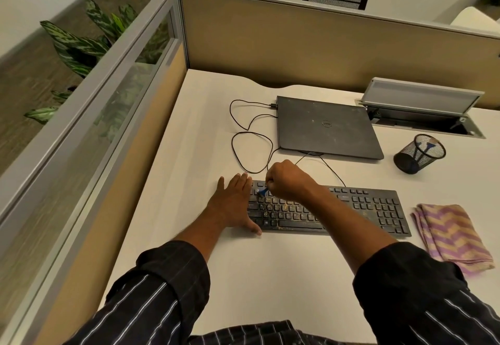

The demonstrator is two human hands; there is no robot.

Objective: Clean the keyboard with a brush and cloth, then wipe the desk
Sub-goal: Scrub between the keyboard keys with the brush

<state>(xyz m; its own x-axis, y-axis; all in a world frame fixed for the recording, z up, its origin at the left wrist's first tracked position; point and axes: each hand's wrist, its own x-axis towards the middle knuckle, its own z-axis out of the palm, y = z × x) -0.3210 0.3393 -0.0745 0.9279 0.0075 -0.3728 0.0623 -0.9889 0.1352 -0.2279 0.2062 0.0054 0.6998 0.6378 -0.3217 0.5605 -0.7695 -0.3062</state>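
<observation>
1. While the left hand (235,201) lies flat with fingers straight and together, it rests across the left end of the keyboard (351,209) and the bench (211,128) beside it, thumb along the keyboard's front edge
2. Right hand (289,181): fingers curled round a small blue brush (262,191), held over the top-left keys; the brush tip is at the keys, contact cannot be confirmed
3. Keyboard: black, lying parallel to the bench's front edge, set back from it; yellowish specks (286,210) are scattered over the left and middle keys
4. Cloth (451,236): folded, purple and tan zigzag, flat on the bench just right of the keyboard, not touching it
5. Laptop (324,127): closed, dusty lid, behind the keyboard toward the bench's rear edge; a black cable (251,139) loops on the bench to its left
6. Mesh cup (418,154): black, upright, right of the laptop, contents unclear
7. Raised grey flap (416,98) at the rear edge, right of the laptop
</observation>
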